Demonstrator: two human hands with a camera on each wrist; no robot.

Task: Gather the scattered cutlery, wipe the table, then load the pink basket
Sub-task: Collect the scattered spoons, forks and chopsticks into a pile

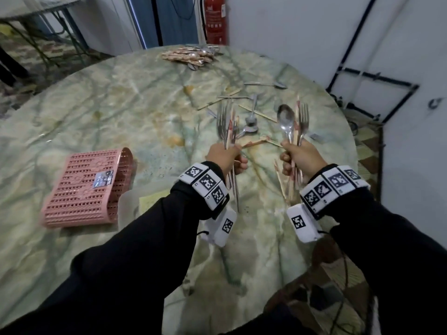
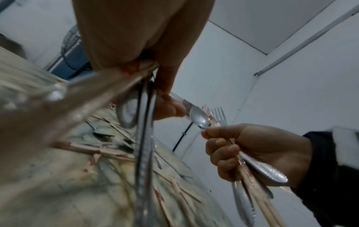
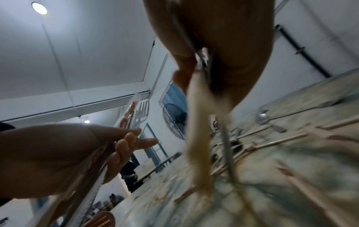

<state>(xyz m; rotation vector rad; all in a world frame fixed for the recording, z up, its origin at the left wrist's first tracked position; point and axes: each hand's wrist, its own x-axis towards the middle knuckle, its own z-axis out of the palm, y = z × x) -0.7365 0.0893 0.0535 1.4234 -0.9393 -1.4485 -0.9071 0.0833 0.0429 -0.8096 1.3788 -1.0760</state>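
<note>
Meanwhile the left hand grips a bundle of forks and chopsticks, the right hand another with a spoon — both upright. Loose cutlery lies just above them at centre frame, nearer the right. The pink basket sits lower left, on its side; its opening is hidden.

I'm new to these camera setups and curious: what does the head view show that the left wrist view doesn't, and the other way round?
Only the head view shows the pink basket lying on its side, the far cutlery pile and the fire extinguisher. Only the left wrist view shows the right hand's curled fingers from the front, and the ceiling. Both show the right hand gripping a spoon and fork, plus loose cutlery on the table.
</note>
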